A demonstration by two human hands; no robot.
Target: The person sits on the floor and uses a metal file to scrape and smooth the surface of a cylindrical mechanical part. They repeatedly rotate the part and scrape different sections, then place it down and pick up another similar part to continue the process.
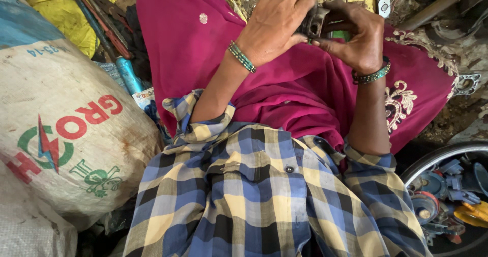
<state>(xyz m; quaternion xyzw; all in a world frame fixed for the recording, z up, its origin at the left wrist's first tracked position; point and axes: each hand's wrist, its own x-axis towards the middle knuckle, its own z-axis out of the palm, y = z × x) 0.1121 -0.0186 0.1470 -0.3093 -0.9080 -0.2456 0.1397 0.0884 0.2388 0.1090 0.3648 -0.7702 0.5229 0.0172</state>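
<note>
Both forearms come up out of rolled-up checked sleeves and angle inward, so the hands meet near the top of the view. The left hand (277,21) is palm-down, back of the hand facing the camera, fingers curled forward and over, with a beaded green bangle sitting right at the wrist. The right hand (356,36) sits just beside it, slightly lower, wrist bent inward, fingers folded toward the left hand, thumb stretched across so the tips of both hands nearly touch. It's got a matching green bangle at the wrist too. Both hands look closed in a pinching grip, knuckles raised.
</note>
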